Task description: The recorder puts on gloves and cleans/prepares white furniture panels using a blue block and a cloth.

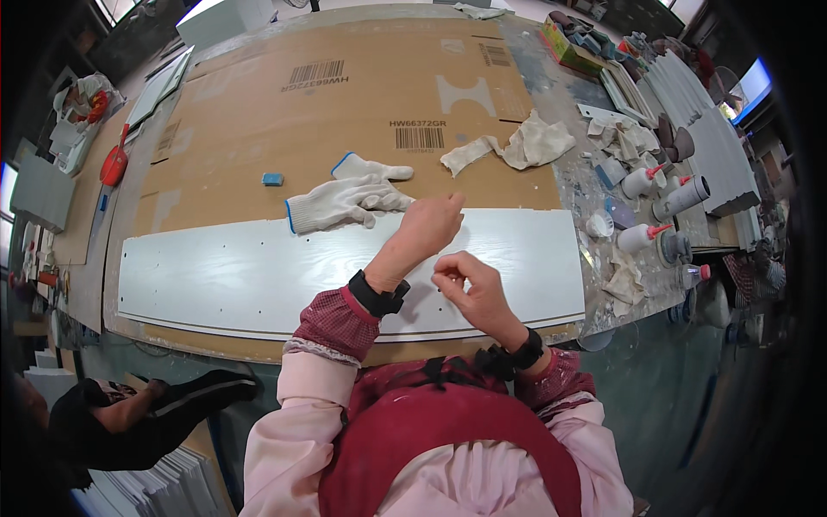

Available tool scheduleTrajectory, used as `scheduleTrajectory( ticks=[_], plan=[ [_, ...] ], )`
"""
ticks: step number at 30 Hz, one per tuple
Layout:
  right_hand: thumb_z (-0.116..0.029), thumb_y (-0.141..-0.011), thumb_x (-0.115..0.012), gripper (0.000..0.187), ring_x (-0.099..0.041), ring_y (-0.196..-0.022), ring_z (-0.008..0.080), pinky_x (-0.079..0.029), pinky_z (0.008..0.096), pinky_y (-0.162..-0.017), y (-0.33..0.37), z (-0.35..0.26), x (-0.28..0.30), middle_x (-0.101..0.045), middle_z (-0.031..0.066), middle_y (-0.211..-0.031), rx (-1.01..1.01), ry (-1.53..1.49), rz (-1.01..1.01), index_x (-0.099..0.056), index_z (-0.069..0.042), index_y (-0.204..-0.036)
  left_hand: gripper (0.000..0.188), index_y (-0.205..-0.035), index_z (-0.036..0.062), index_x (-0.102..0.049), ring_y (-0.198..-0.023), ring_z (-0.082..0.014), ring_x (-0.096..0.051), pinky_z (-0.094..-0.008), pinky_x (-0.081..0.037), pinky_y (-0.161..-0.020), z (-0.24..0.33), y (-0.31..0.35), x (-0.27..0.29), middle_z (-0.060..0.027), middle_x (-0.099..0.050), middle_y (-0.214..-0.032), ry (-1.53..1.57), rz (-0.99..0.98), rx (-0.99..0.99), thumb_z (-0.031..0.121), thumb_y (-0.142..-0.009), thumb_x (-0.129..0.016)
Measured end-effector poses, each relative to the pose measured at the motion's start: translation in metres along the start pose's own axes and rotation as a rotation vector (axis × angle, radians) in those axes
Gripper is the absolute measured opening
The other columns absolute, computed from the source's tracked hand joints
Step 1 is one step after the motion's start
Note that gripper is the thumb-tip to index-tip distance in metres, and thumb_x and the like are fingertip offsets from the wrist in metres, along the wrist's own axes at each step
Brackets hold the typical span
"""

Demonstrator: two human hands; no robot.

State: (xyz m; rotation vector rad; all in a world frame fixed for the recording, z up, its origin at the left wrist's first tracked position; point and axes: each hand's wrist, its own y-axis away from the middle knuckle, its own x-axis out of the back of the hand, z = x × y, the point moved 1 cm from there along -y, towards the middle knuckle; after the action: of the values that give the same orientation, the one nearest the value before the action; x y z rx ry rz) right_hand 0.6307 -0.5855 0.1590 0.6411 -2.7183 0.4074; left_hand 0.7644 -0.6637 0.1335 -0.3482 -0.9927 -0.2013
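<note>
Because one white board (336, 258) rests on brown cardboard (362, 108), its finish is probably being spared the counter (551, 95); the left hand (431, 226) and right hand (479, 293) are over the board, fingers curled narrow, though whether they pinch anything I cannot tell; two gloves (340, 205) and one blue block (273, 179) lie at its far side.

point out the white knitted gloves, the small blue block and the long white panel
white knitted gloves (332, 205): head view, on the body of the nearer glove
small blue block (272, 179): head view, middle of its top face
long white panel (198, 271): head view, bare surface left of both hands
</note>
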Motion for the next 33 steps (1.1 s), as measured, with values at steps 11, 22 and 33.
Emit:
scheduleTrajectory(
  ticks=[11,22,33],
  plan=[
    [-0.018,-0.091,-0.060,0.021,-0.057,-0.064,0.0128,-0.046,0.0262,-0.059,0.009,0.008,-0.042,-0.061,0.0081,-0.069,-0.309,-0.243,-0.321,-0.062,0.003,-0.086,0.013,-0.090,0.0024,-0.052,-0.079,-0.0379,-0.059,-0.0478,-0.047,-0.066,-0.005,-0.016,-0.008,-0.0167,-0.060,-0.088,0.059,0.270,0.136,0.014,-0.084,-0.055],
    [-0.012,-0.092,-0.057,0.023,-0.061,-0.059,0.0098,-0.045,0.0234,-0.051,0.008,-0.016,-0.039,-0.063,0.0054,-0.066,-0.111,-0.240,-0.306,-0.060,0.002,-0.074,0.008,-0.084,0.0032,-0.054,-0.075,-0.0332,-0.060,-0.0449,-0.044,-0.069,-0.006,-0.027,-0.038,-0.0145,-0.060,-0.081,-0.093,0.286,0.087,0.010,-0.080,-0.057],
    [-0.016,-0.093,-0.057,0.034,-0.057,-0.046,0.0078,-0.042,0.0228,-0.044,0.000,-0.034,-0.031,-0.059,0.0036,-0.056,-0.235,-0.424,-0.266,-0.054,0.000,-0.063,0.006,-0.076,0.0067,-0.054,-0.071,-0.0268,-0.058,-0.0411,-0.038,-0.077,0.017,-0.038,-0.059,-0.0093,-0.057,-0.074,-0.261,0.268,-0.100,0.005,-0.072,-0.059]
  ],
)
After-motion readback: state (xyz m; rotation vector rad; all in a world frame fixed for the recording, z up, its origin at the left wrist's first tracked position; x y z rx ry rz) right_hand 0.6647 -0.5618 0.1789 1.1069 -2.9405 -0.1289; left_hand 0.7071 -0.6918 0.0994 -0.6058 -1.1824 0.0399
